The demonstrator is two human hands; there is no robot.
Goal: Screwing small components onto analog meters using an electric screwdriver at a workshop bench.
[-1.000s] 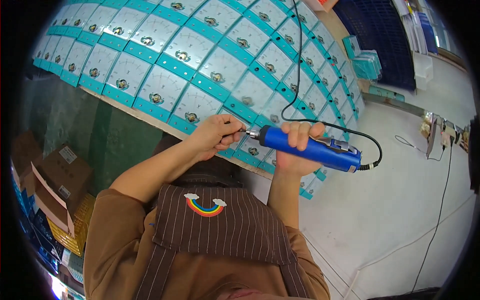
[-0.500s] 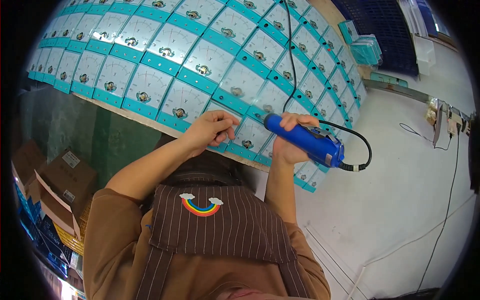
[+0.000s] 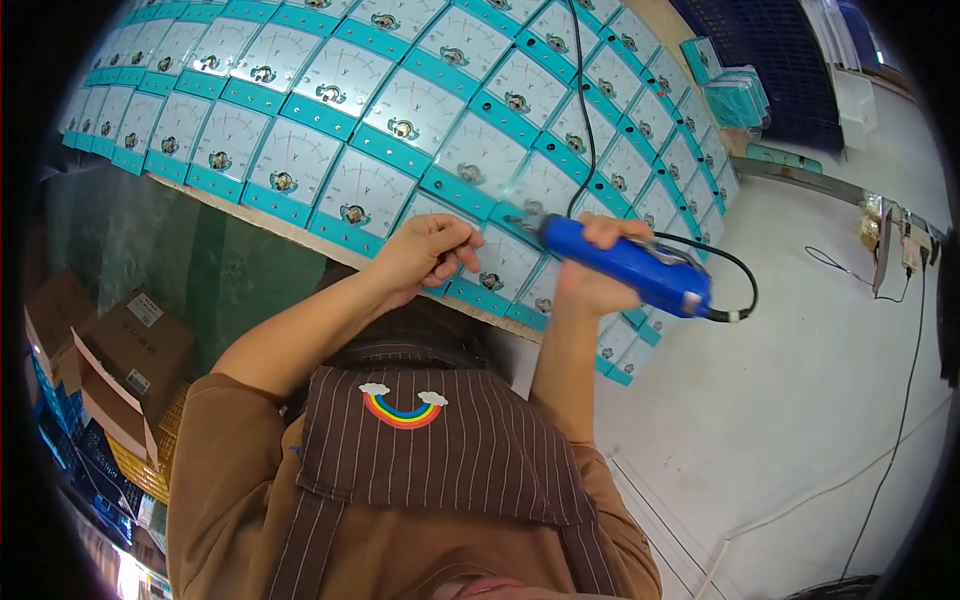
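Observation:
My right hand [image 3: 600,285] is wrapped round a blue electric screwdriver [image 3: 640,272] with a black front end. The tool lies slanted over the near rows of panel meters, its blurred front end pointing left; whether it touches a meter I cannot tell. Close to its left, my left hand [image 3: 432,258] hovers over the front edge of the rows with its fingers curled together. What those fingers hold, if anything, is hidden. The analog panel meters [image 3: 270,158] have white dials and teal bases, and stand in tight slanting rows.
A black cord [image 3: 588,120] hangs across the meters, and another curves from the screwdriver's rear. Wrapped teal pieces [image 3: 735,100] lie by a dark blue crate [image 3: 775,55] at the far right. Open cardboard boxes [image 3: 130,345] stand at the left. A metal rail [image 3: 820,186] carries plugs.
The screwdriver and my right hand have shifted a little right and away from me, and the tool lies flatter. My left hand has hardly moved.

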